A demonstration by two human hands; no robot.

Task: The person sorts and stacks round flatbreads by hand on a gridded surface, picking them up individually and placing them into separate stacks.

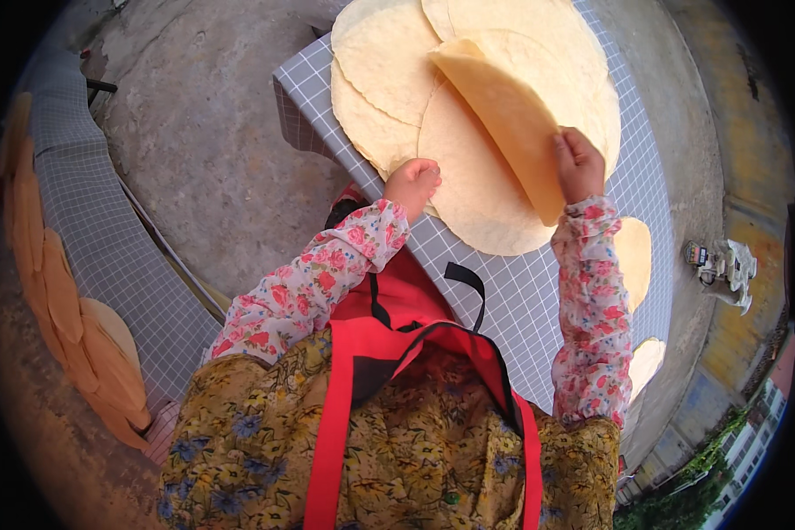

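Thin round pale flatbreads (384, 66) overlap in a broad layer on a table with a grey checked cloth (503, 291). My right hand (581, 162) pinches the edge of one flatbread (510, 119), which is raised and bent over along its near side. Beneath it lies another flatbread (477, 179), flat, its near edge reaching over the cloth. At the left rim of that lower sheet is my left hand (414, 187), its fingers curled together. Whether they grip the rim cannot be told from this angle.
To the left, a second table with a checked cloth (73, 192) carries more overlapping flatbreads (59, 291). Further flatbreads (634, 262) lie beyond my right forearm. A small device with white plastic (722, 268) stands on the concrete floor (218, 106) at right.
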